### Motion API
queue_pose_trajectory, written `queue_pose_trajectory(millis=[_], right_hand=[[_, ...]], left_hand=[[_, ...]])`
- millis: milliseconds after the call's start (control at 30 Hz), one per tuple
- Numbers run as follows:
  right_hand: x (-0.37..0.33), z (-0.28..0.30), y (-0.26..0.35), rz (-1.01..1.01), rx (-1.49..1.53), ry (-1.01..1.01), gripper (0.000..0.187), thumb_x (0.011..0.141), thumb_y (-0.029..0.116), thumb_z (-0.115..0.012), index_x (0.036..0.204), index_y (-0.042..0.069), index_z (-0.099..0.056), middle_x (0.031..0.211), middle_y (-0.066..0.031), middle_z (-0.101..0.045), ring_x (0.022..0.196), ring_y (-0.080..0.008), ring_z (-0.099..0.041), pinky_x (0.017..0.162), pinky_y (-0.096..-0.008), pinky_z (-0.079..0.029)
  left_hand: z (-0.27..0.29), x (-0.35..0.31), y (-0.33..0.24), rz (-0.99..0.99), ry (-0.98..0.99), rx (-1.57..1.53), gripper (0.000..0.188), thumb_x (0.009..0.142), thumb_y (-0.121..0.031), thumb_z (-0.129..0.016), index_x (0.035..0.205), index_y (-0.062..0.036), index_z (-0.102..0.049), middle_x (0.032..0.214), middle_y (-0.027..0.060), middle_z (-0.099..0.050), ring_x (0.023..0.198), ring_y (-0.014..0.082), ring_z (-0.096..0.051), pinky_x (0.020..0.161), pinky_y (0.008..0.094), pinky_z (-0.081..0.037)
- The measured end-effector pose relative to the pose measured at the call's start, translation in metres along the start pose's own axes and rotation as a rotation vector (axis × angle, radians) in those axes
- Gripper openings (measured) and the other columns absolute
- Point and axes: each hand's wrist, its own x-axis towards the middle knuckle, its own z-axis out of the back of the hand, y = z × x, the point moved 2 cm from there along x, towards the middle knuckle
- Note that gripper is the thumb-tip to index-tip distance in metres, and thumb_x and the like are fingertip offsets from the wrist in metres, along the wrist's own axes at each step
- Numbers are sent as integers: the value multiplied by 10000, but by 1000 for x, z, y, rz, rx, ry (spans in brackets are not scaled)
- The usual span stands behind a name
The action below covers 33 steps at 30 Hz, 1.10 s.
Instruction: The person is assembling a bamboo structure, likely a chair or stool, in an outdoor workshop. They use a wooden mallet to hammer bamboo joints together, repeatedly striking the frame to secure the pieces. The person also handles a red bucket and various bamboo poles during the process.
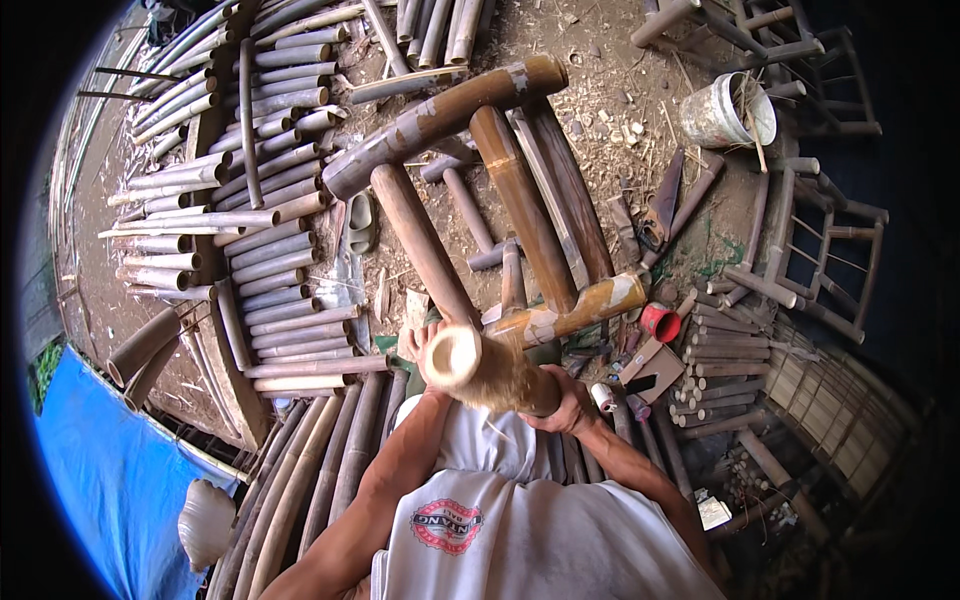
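A short, thick bamboo piece (500, 375) lies crosswise before my body, its pale hollowed end at the left and its middle fuzzy with fibres. My right hand (562, 402) is closed around its right end. Beside the hollowed end, my left hand (415, 345) has curled fingers; the bamboo piece partly covers them, so their hold cannot be made out. Beyond both hands stands a bamboo frame (450, 112) of thick brown poles with patchy peeling skin. One pale upright (425, 240) of it runs down toward my left hand, and its lower rail (575, 310) passes behind the short piece.
Stacked bamboo lengths (280, 250) fill the left side. A dirty white bucket (715, 110), a handsaw (662, 205) and a red cup (660, 322) are at right. More bamboo frames (830, 240) stand farther right. Wood chips litter the ground. A blue tarp (110, 480) is at lower left.
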Motion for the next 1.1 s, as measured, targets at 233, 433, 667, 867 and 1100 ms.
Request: queue_pose_trajectory(millis=[233, 433, 667, 867, 1100], right_hand=[[-22, -10, -43, -376, -111, 56, 851, 633, 419, -877, 1280, 16, -498, 1041, -243, -674, 954, -426, -670, 804, -471, -559], [-25, 0, -56, -219, -100, 73, 869, 616, 415, -888, 1269, -7, -500, 1050, -236, -678, 945, -404, -685, 791, -446, -569], [-32, -4, -43, -107, -62, -27, 861, 633, 454, -870, 1267, 0, -506, 1038, -255, -680, 946, -419, -685, 808, -457, -567], [-26, -1, -80, -291, -154, 60, 851, 630, 420, -871, 1284, 29, -491, 1001, -259, -683, 906, -445, -676, 769, -487, -566], [-17, 10, -48, -76, -85, 16, 871, 614, 406, -883, 1275, -1, -486, 986, -257, -680, 912, -415, -693, 780, -450, -576]], left_hand=[[33, 11, -31, 13, 100, -94, 486, 687, -295, -640, 1112, -58, -630, 1153, 127, -583, 1200, 311, -488, 1141, 539, -221], [11, -1, -27, -4, -32, -25, 410, 719, -282, -620, 1076, -80, -634, 1103, 96, -582, 1155, 293, -504, 1121, 543, -221], [18, -7, -22, -59, -49, -138, 493, 745, -378, -613, 1167, -125, -642, 1176, 81, -580, 1180, 281, -491, 1133, 554, -211], [23, 2, -39, -71, 93, 52, 572, 705, -383, -655, 1216, -127, -627, 1193, 108, -563, 1207, 299, -480, 1143, 545, -201], [-7, -4, -11, -41, -53, -162, 494, 732, -371, -621, 1163, -131, -618, 1146, 81, -562, 1164, 278, -490, 1119, 543, -218]])
